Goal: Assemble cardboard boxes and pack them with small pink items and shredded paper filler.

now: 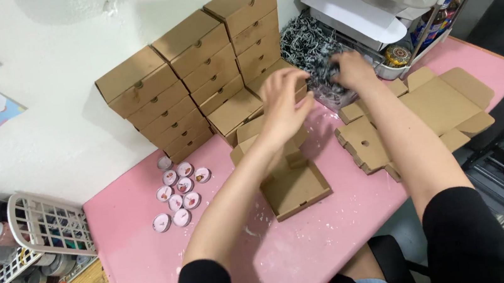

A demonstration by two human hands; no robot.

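The right hand (352,70) reaches into a heap of shredded grey and white paper (311,46) at the back of the pink bench (315,248). Its fingers are buried in the shreds, so it cannot be told whether they pinch any. The left hand (282,103) hovers just beside the heap, fingers loosely spread and curled, holding nothing. Below it lies an open cardboard box (295,187), well short of the heap. A flat unfolded box (431,108) lies under the right forearm. Stacks of closed boxes (193,72) stand against the wall, and small round pink tins (178,191) sit to their left.
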